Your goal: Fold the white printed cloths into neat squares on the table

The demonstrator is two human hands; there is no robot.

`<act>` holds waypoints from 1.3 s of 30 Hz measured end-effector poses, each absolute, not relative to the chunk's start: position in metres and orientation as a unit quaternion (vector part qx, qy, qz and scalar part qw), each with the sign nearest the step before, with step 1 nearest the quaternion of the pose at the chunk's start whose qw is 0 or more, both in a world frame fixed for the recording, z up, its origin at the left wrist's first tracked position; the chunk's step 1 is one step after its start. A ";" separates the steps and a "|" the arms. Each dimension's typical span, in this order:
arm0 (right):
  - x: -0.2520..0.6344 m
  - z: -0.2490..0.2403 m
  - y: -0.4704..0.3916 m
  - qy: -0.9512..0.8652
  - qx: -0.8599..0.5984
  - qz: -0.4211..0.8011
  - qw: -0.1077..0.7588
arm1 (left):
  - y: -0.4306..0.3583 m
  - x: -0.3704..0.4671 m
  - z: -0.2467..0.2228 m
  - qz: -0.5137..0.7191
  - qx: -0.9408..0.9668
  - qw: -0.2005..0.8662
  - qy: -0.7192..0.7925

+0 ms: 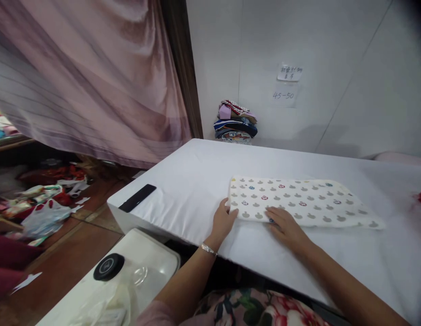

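Observation:
A white folded cloth (pixel 298 201) with grey and coloured prints lies flat on the white-covered table (pixel 183 181). My left hand (pixel 224 219), with a silver bracelet on its wrist, is at the cloth's left end; its thumb rests on top and its fingers curl round the edge. My right hand (pixel 285 226) lies on the cloth's near edge, its fingers spread and stretched out on the fabric.
A black phone (pixel 138 198) lies at the table's left corner. Folded clothes (pixel 235 122) are stacked by the back wall. Near the left front stands a white surface (pixel 152 253) with a round black object (pixel 108 266). Bags (pixel 47 217) lie on the floor, left.

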State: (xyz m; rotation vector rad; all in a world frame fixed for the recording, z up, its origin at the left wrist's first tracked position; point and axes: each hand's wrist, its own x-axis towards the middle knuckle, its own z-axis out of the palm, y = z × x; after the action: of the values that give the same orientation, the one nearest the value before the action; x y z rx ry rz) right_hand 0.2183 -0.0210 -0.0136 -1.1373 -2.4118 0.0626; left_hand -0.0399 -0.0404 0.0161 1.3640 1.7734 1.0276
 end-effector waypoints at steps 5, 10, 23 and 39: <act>0.195 -0.023 -0.017 -0.873 -0.432 -0.012 0.224 | -0.041 -0.037 0.011 0.350 0.563 0.273 0.697; 0.195 -0.030 -0.030 -0.873 -0.425 -0.021 0.238 | -0.048 -0.039 0.011 0.361 0.568 0.255 0.694; 0.190 -0.031 -0.037 -0.863 -0.452 -0.023 0.225 | 0.012 -0.037 0.028 0.378 0.454 0.398 0.702; 0.190 -0.032 -0.040 -0.862 -0.448 -0.028 0.234 | 0.100 -0.045 0.038 0.407 0.365 0.558 0.624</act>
State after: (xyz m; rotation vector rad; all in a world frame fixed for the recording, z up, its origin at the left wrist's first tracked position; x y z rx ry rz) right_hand 0.1901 -0.0398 -0.0318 -1.2307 -2.3670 -0.0778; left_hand -0.0451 0.1004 0.0375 0.8617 1.4720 0.9604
